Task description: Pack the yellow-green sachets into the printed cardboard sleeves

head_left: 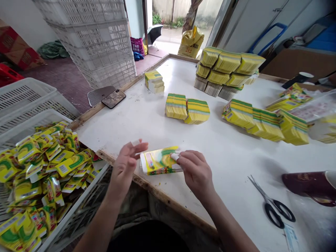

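A yellow and green printed carton (160, 159) lies near the table's front edge, its white left end facing my left hand. My right hand (196, 171) grips the carton's right end, thumb and fingers pinched together, with white wrapping on a fingertip. Beside the other end, my left hand (126, 162) has its fingers apart and holds nothing; whether a fingertip brushes the carton I cannot tell. Beyond the hands stand two bundles of flat cartons (187, 109). To the lower left, a white plastic crate (76, 210) is heaped with folded yellow cartons (47, 164).
Stacked carton bundles (223, 70) stand at the back, with another row (265, 120) at the right. Black-handled scissors (273, 204) and a dark mug (304, 183) lie to the right. A phone (113, 98) rests on the left edge, near tall white crates (97, 38).
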